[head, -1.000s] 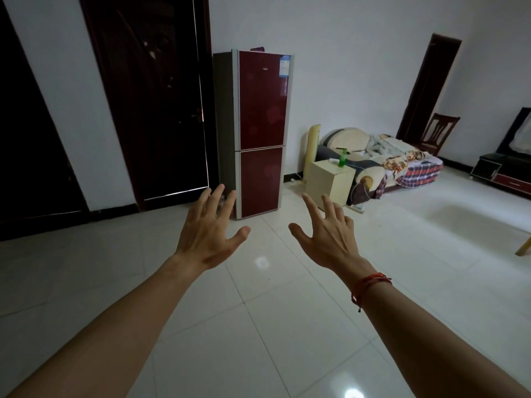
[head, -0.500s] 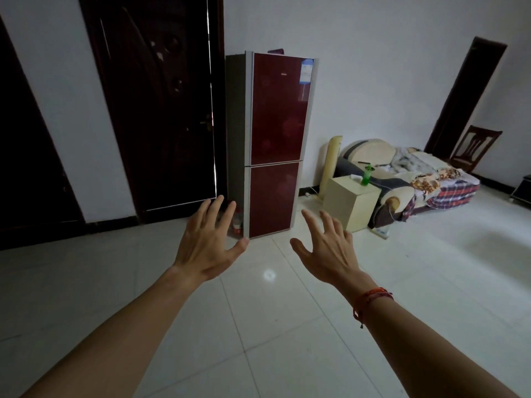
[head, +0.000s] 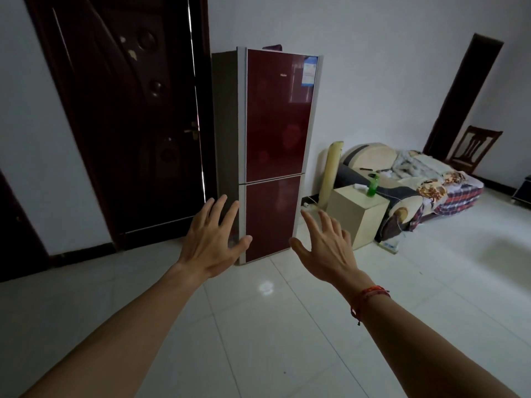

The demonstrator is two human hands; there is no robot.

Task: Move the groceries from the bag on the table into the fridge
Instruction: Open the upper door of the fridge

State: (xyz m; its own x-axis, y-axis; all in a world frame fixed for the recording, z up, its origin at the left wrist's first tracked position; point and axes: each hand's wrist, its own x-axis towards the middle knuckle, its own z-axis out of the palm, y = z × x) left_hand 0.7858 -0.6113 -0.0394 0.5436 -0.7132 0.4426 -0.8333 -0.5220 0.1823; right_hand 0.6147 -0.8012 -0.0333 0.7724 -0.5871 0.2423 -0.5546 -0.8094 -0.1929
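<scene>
A tall dark-red two-door fridge [head: 277, 116] stands against the white back wall, both doors closed. My left hand [head: 211, 244] is stretched out in front of me with spread fingers and holds nothing; it overlaps the fridge's lower left corner in the view but is well short of it. My right hand [head: 326, 251], with a red string bracelet on the wrist, is also held out flat and empty, just right of the lower door. No bag, table or groceries are in view.
A dark wooden door [head: 129, 110] stands left of the fridge. To its right are a cream cube cabinet [head: 355, 218] with a green bottle [head: 372, 185] on top, a cluttered sofa [head: 408, 179] and a wooden chair [head: 474, 147]. White tiled floor [head: 273, 326] lies ahead.
The fridge has grown larger and shifted right in the view as I came closer. Both hands stay outstretched, open and empty.
</scene>
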